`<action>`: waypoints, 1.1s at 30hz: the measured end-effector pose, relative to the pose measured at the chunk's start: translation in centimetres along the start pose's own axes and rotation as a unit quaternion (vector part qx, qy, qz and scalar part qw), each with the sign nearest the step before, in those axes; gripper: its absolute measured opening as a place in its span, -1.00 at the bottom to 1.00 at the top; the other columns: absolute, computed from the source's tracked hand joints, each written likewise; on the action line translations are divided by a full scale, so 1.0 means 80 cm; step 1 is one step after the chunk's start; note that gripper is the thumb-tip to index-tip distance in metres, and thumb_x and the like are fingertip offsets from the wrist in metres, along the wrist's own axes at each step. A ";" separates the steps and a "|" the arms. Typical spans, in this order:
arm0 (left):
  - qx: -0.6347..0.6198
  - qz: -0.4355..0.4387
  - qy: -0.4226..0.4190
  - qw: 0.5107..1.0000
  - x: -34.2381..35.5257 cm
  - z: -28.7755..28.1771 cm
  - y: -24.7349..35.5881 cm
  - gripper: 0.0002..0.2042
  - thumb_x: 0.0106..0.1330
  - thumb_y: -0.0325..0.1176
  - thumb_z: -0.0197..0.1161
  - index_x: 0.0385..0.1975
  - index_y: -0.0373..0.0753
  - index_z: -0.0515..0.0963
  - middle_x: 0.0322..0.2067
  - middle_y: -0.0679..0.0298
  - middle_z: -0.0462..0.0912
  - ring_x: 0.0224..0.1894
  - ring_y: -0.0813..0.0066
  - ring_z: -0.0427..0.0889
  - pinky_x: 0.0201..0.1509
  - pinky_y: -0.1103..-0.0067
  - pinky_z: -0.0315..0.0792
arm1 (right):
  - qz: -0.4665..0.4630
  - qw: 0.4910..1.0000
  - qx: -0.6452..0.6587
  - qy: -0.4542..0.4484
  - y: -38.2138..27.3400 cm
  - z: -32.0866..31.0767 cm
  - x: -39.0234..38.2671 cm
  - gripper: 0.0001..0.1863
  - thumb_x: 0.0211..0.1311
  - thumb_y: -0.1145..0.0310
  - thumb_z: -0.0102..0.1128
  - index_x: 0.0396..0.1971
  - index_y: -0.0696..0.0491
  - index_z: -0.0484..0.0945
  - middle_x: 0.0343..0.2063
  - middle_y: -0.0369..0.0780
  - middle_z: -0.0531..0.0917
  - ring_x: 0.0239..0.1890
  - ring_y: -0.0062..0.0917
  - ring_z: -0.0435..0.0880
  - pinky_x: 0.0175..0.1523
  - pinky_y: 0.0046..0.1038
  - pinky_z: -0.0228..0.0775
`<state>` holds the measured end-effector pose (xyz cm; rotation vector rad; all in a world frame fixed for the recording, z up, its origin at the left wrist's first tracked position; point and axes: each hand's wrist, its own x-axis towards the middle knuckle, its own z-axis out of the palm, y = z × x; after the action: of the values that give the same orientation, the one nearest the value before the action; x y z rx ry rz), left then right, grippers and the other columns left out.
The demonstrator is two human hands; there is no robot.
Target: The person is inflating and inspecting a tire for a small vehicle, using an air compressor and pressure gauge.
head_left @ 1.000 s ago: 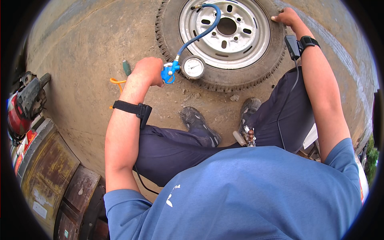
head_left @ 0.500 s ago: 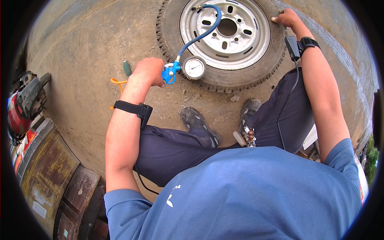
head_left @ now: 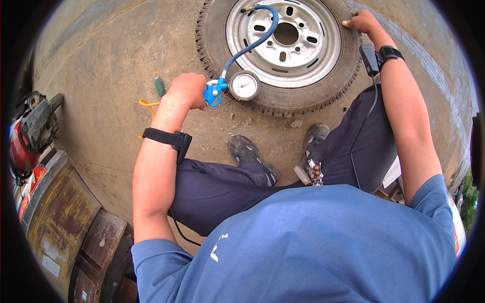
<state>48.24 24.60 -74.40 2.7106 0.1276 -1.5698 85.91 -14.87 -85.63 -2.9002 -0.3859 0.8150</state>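
My left hand (head_left: 188, 91) is wrapped round the handle of a blue tyre inflator gun (head_left: 214, 92). Its round white-faced pressure gauge (head_left: 244, 86) overlaps the near edge of the tyre. A blue hose (head_left: 252, 44) curves up from the gun across the wheel, ending in a brass fitting (head_left: 247, 10) near the rim. The tyre (head_left: 212, 38) lies flat around a silver steel rim (head_left: 283, 70). My right hand (head_left: 361, 23) grips the tyre's right side, thumb on the sidewall and the other fingers partly hidden. An orange air hose (head_left: 147, 103) shows behind my left forearm.
A green-handled tool (head_left: 160, 86) lies on the dusty floor (head_left: 111, 101) beside my left hand. My shoes (head_left: 252, 156) are just short of the tyre. A red and black machine (head_left: 30, 136) and worn wooden panels (head_left: 60, 202) stand at the left.
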 end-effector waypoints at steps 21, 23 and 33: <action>-0.001 0.003 0.003 1.000 0.000 0.000 0.001 -0.58 -0.14 -0.20 0.65 -0.28 -0.29 0.75 -0.21 0.00 0.80 -0.10 0.04 0.79 0.02 0.26 0.69 | -0.003 1.000 -0.010 0.002 0.008 0.004 0.004 -0.36 0.10 0.07 0.58 0.00 0.32 0.69 -0.10 0.07 0.77 -0.06 -0.15 0.78 0.06 -0.19 0.57; -0.001 0.002 0.000 1.000 0.001 0.000 0.001 -0.58 -0.14 -0.20 0.65 -0.28 -0.29 0.75 -0.21 0.00 0.80 -0.10 0.04 0.79 0.02 0.27 0.69 | -0.002 1.000 0.002 0.008 0.012 0.006 0.005 -0.36 0.10 0.07 0.58 0.00 0.32 0.70 -0.11 0.07 0.77 -0.05 -0.15 0.78 0.08 -0.19 0.57; -0.011 -0.008 0.041 0.999 0.002 0.012 -0.001 -0.48 -0.13 -0.23 0.66 -0.12 -0.26 0.68 -0.14 0.03 0.78 -0.02 0.05 0.76 0.07 0.25 0.66 | -0.002 1.000 0.007 -0.003 0.000 0.001 0.001 -0.38 0.10 0.08 0.58 -0.06 0.34 0.71 -0.16 0.06 0.78 -0.16 -0.17 0.78 -0.05 -0.21 0.58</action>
<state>47.45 24.64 -75.03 2.7635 0.1664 -1.4520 85.96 -14.86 -85.71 -2.8845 -0.3862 0.8215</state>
